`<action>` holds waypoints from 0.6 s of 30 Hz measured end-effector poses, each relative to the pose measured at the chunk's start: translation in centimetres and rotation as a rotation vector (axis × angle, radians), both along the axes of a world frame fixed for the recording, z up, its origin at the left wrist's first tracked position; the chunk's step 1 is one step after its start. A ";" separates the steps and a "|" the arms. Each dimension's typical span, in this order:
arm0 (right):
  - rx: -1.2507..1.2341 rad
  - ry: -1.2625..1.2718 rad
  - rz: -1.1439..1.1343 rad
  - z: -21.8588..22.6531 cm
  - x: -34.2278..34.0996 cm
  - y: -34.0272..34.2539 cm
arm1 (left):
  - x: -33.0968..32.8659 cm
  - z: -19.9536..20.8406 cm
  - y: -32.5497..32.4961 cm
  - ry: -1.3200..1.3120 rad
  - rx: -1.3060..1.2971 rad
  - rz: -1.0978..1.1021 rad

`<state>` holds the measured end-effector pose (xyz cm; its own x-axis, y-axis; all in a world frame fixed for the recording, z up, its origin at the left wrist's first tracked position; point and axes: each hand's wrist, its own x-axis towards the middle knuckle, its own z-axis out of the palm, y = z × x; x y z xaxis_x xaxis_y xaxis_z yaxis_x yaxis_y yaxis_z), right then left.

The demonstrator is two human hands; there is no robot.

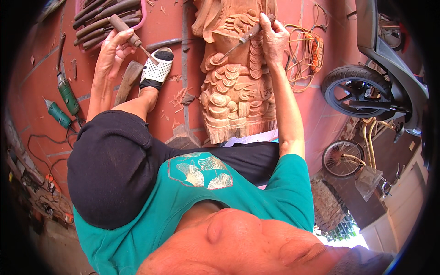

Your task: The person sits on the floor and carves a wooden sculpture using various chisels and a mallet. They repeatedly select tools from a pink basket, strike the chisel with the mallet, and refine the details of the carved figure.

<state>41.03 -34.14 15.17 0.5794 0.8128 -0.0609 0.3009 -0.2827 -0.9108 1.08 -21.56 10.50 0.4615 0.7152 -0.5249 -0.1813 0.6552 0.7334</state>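
Note:
My left hand (114,51), raised over the floor at the left, grips a wood chisel (124,30) by its brown handle. Its metal blade slants down to the right, over my foot in a white dotted shoe (157,68). A second chisel (250,34) is in my right hand (274,40), the fingers closed near the end of its handle. That one's thin blade points down and left, its tip at the carved wooden block (238,103); whether it touches I cannot tell. Rounded, overlapping, coin-like shapes in relief cover the block, which lies in front of me.
A pink basket (145,20) of chisels stands at the far left. Two green power tools (68,95) with cords lie left of my knee. A wooden piece (129,81) rests beside my foot. Orange cable (300,57), a motorbike wheel (330,87) and a bicycle (326,160) are at the right.

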 end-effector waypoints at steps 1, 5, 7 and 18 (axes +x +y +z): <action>0.003 0.000 -0.002 0.2 -0.1 0.0 | 0.1 0.0 0.0 0.014 0.001 -0.001; -0.006 -0.007 0.005 0.4 -0.7 0.5 | 0.1 0.8 -0.3 0.060 0.022 0.051; -0.038 -0.059 0.019 0.1 0.0 0.6 | 0.2 0.6 -0.6 -0.021 0.020 0.073; -0.011 0.027 -0.014 0.4 -0.8 0.4 | -2.5 0.1 3.0 -0.071 0.052 0.272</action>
